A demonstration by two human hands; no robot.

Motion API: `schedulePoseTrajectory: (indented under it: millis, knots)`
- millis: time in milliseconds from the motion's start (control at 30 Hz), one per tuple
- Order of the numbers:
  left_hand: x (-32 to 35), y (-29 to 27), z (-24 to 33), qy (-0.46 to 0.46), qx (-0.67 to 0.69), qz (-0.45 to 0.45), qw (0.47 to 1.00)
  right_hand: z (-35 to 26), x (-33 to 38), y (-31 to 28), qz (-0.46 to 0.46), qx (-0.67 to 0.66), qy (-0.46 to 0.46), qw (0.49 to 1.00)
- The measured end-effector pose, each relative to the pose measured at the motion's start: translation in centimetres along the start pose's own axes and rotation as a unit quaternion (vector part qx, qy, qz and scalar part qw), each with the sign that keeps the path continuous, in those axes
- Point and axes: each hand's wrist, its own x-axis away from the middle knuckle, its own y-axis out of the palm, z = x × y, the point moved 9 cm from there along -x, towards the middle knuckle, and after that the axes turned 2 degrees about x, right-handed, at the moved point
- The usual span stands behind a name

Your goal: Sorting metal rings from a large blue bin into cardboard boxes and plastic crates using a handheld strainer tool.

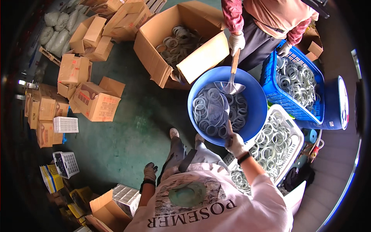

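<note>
Flat rings are worked with scoops in a warehouse, seen from above a green floor. At 12 o'clock an open cardboard box (154, 58) holds a loose heap of pale rings (176, 44). Just right of centre, a round blue tub (257, 112) is part filled with grey-white rings (208, 112). At 2 o'clock a blue crate (270, 83) is heaped with more of them, and at 4 o'clock, touching the tub, a white basket (295, 129) is also well filled. Smaller cartons are scattered from 9 to 11 o'clock.

The step in hand is judged to be scooping inside the tub. A pale scoop (216, 108) lies among the tub's rings, and its handle is clamped in the grip of the gloved right hand (235, 145) at the tub's near rim. The gloved left hand (150, 172) rests empty by the knee at 7 o'clock; whether its grip is apart or together cannot be told. A metal scoop (231, 86) is held into the same tub from 12 o'clock by a co-worker's gloved hand (236, 42).

Lifting a load would call for a level blade kept clear of the other scoop.
</note>
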Motion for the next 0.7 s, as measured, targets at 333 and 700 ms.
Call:
schedulePoseTrajectory:
  millis: [333, 700]
  knots:
    - [-2.9, -1.7, -2.1, -0.062, -0.123, -0.031, 0.990, 3.3, -3.7, 1.0, -0.056, -0.138, 0.081, 0.986]
    - [-1.9, -0.9, 3.8, 0.123, -0.128, -0.084, 0.981, 4.1, -9.6, 4.0, -0.011, -0.054, 0.114, 0.992]
